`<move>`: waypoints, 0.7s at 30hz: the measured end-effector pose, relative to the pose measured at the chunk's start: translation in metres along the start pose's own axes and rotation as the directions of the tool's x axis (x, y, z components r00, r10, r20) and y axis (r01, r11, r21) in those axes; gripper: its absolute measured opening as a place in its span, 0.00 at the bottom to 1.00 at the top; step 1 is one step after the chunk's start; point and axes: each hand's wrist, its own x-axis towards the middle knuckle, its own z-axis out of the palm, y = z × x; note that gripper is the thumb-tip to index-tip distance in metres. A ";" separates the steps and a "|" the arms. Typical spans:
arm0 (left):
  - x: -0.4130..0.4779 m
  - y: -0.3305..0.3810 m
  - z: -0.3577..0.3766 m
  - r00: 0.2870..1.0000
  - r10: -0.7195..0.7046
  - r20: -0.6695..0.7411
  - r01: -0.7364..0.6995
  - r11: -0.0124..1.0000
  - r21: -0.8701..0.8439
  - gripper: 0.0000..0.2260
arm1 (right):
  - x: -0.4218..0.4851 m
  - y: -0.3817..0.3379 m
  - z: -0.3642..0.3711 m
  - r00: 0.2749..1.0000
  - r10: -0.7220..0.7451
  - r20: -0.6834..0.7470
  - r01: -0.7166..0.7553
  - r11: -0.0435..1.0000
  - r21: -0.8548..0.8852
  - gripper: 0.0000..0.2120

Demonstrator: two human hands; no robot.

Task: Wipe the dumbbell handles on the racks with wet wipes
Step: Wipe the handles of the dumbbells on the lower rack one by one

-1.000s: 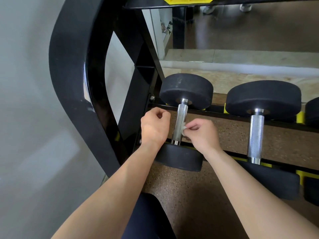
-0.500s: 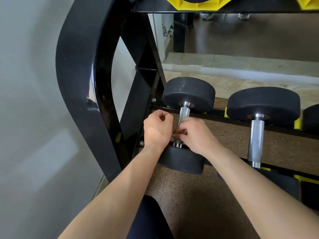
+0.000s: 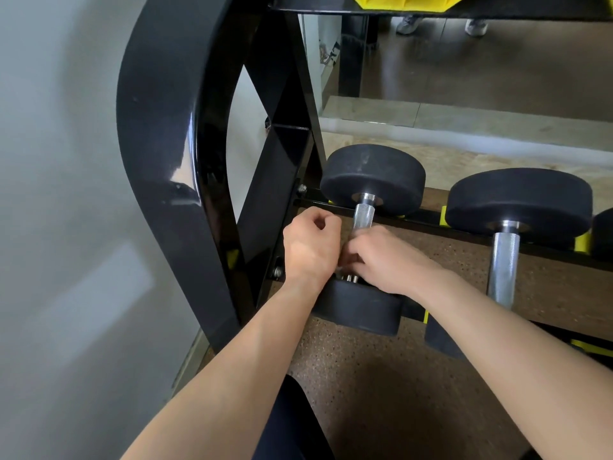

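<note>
View from a head-worn camera, looking down at the bottom tier of a black dumbbell rack [image 3: 159,144] that stands beside a pale wall [image 3: 49,161]. The leftmost dumbbell [image 3: 371,174] lies in the rack with one black round head far from the viewer and the other near. Only the upper part of its knurled steel handle [image 3: 363,215] shows between them. The right hand [image 3: 381,257] grips the lower part of that handle, with its fingers curled round it. The left hand [image 3: 310,247] is curled into a fist just left of the handle and touches the right hand. Whether it holds anything, and whether a wipe lies under either hand, cannot be told. A second dumbbell [image 3: 517,200] rests to the right on yellow cradles [image 3: 582,242], its handle bare. Brown speckled flooring [image 3: 398,393] lies under the rack.
</note>
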 end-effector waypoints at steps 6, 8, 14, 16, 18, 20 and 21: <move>0.001 -0.001 0.000 1.000 -0.018 0.012 0.019 1.000 -0.019 0.08 | 0.010 0.014 -0.004 0.938 0.091 -0.334 -0.085 0.996 0.032 0.04; 0.001 -0.001 0.001 1.000 -0.016 0.008 0.016 1.000 -0.022 0.08 | 0.003 0.012 0.003 0.931 0.135 -0.340 -0.102 0.988 0.114 0.05; 0.000 0.001 0.000 1.000 -0.021 0.008 0.021 1.000 -0.022 0.08 | -0.014 0.015 0.007 0.981 0.157 -0.112 -0.125 0.961 0.248 0.03; 0.000 0.001 -0.001 1.000 -0.023 0.012 0.023 0.999 -0.025 0.08 | -0.011 0.021 0.006 0.953 0.208 -0.219 -0.142 0.949 0.283 0.02; 0.000 0.001 -0.001 0.999 -0.031 0.021 0.032 0.999 -0.022 0.08 | -0.010 0.022 0.007 0.934 0.255 -0.250 -0.167 0.931 0.325 0.02; 0.000 0.001 0.000 0.999 -0.035 0.019 0.035 0.999 -0.018 0.08 | -0.015 0.020 0.009 0.957 0.248 -0.149 -0.186 0.922 0.339 0.03; 0.000 0.001 0.000 0.999 -0.036 0.012 0.036 0.999 -0.016 0.07 | -0.018 0.018 0.008 0.970 0.230 -0.078 -0.193 0.925 0.326 0.03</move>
